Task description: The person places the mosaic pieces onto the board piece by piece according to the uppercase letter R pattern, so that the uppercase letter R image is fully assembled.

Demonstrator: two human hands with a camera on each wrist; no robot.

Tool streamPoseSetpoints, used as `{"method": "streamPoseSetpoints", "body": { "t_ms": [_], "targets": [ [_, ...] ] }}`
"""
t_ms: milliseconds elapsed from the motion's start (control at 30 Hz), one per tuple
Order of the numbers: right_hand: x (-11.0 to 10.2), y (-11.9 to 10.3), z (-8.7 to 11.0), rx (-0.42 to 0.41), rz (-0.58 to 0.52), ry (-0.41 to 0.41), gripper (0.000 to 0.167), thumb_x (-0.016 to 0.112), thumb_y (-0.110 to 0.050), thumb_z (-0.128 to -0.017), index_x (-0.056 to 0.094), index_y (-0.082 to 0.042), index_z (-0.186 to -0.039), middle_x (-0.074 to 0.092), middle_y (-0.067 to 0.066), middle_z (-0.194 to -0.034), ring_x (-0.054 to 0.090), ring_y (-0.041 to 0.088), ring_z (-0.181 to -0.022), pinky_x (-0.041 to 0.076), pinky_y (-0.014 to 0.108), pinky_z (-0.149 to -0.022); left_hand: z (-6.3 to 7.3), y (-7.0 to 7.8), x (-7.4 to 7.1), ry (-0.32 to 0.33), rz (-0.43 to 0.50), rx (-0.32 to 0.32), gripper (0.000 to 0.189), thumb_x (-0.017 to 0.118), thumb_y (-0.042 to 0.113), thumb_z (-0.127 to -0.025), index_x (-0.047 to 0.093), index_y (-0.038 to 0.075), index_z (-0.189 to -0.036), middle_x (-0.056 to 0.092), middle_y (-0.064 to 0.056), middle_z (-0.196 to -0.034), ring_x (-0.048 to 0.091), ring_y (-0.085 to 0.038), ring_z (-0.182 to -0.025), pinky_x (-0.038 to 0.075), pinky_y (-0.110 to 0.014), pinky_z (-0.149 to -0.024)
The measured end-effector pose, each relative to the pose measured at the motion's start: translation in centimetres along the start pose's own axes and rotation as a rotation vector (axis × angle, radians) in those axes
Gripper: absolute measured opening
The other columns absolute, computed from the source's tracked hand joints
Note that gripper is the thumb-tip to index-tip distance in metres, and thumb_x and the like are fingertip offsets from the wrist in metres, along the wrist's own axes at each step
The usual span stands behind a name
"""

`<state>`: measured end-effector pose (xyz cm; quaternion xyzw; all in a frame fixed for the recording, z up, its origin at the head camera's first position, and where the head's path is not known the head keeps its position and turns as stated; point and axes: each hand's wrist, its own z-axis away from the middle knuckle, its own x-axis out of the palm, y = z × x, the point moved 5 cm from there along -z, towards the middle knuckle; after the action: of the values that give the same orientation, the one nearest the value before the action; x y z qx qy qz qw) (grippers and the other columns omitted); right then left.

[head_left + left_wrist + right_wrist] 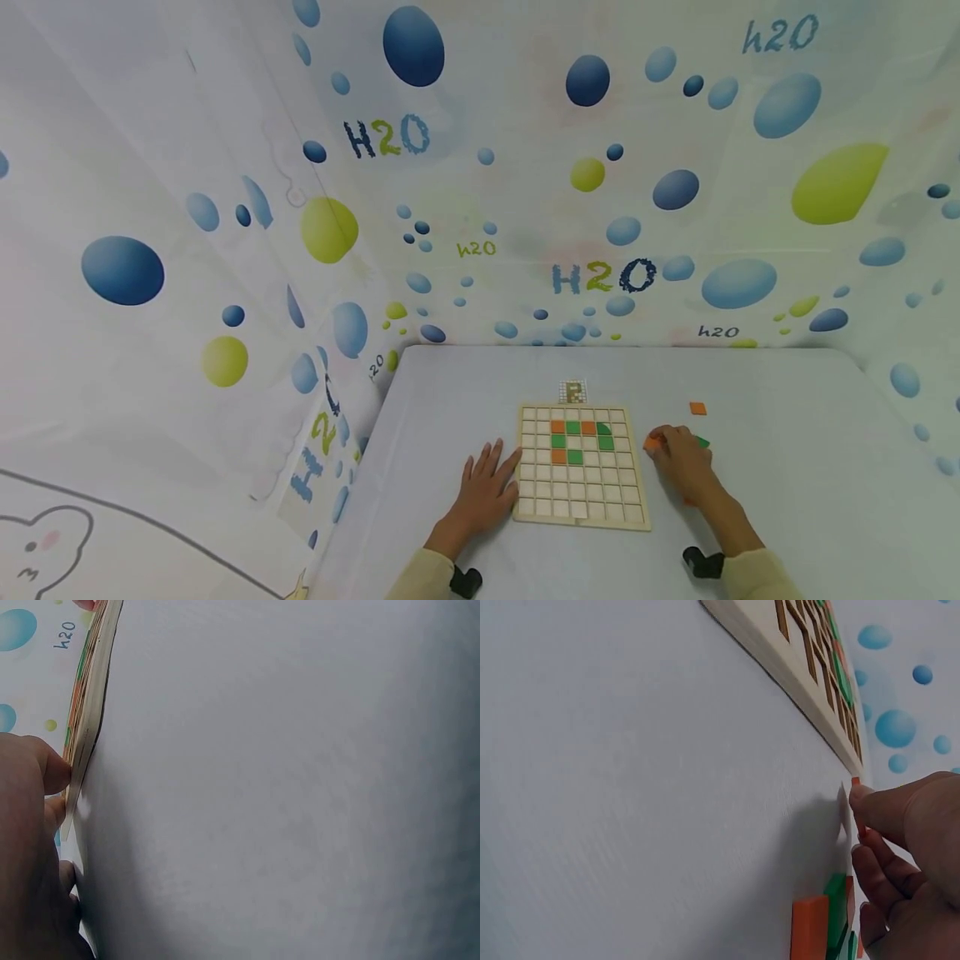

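Note:
A square wooden grid board (603, 492) lies on the table, with several orange and green tiles (574, 457) set in its upper cells. My left hand (483, 493) lies flat beside the board, fingers spread, its fingertips and thumb touching the left edge. To the right of the board, my right hand (686, 465) pinches an orange tile (651, 445) between thumb and fingers. The right wrist view shows this orange tile (856, 782) edge-on, partly hidden by the thumb. Loose tiles lie under and beside that hand, including an orange block (808, 928) and a green one (835, 900).
Behind the board lies a small pattern card (573, 392). A loose orange tile (698, 408) rests beyond my right hand, with a green tile (702, 442) partly hidden by it. A bubble-printed curtain (525, 192) rises behind the white table (810, 467).

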<state>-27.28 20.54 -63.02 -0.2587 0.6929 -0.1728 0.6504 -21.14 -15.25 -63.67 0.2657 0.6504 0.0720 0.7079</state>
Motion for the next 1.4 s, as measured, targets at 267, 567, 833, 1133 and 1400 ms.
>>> {"method": "streamPoseSetpoints", "body": {
  "t_ms": [267,567,833,1133,1400],
  "targets": [
    [0.8,-1.9,0.6,-0.027,-0.049,0.033,0.025,0.065,-0.011,-0.099,0.069,0.002,-0.12,0.065,0.026,-0.116,0.064,0.044,-0.109,0.045,0.061,-0.082,0.0,0.1,0.0,-0.002,-0.006,-0.005,0.058,0.042,0.031,-0.108,0.04,0.022,-0.164,0.026,-0.015,-0.174,0.02,-0.042,-0.161,0.015,-0.07,-0.124],
    [3.4,-4.1,1.2,-0.1,-0.124,-0.006,0.024,0.074,-0.014,-0.098,0.068,-0.005,-0.12,0.064,0.008,-0.104,0.059,0.021,-0.092,0.044,0.04,-0.076,-0.1,-0.1,0.0,-0.001,-0.015,-0.004,0.058,0.042,0.032,-0.108,0.04,0.022,-0.165,0.026,-0.015,-0.174,0.02,-0.042,-0.161,0.015,-0.07,-0.124],
    [4.5,-5.9,1.7,-0.108,-0.123,-0.014,0.008,0.076,-0.02,-0.098,0.074,-0.017,-0.105,0.067,0.004,-0.111,0.062,0.027,-0.106,0.039,0.047,-0.081,-0.1,-0.2,0.2,0.0,-0.016,-0.01,0.058,0.041,0.032,-0.108,0.04,0.022,-0.165,0.026,-0.015,-0.174,0.021,-0.041,-0.161,0.015,-0.07,-0.124],
    [5.0,-7.0,1.6,-0.139,-0.112,-0.008,0.007,0.079,-0.019,-0.095,0.076,-0.02,-0.101,0.069,0.002,-0.112,0.061,0.025,-0.104,0.042,0.049,-0.082,0.1,-0.1,0.0,-0.001,-0.019,-0.009,0.057,0.042,0.031,-0.108,0.041,0.021,-0.164,0.027,-0.016,-0.174,0.021,-0.042,-0.161,0.015,-0.07,-0.123],
    [5.1,-8.1,1.8,-0.182,-0.057,0.027,0.008,0.081,-0.016,-0.093,0.077,-0.018,-0.1,0.068,0.0,-0.103,0.063,0.022,-0.099,0.044,0.048,-0.079,0.1,-0.1,0.1,-0.006,-0.017,-0.007,0.057,0.042,0.031,-0.108,0.04,0.021,-0.164,0.027,-0.015,-0.174,0.02,-0.041,-0.161,0.015,-0.07,-0.124]
  ]
}}
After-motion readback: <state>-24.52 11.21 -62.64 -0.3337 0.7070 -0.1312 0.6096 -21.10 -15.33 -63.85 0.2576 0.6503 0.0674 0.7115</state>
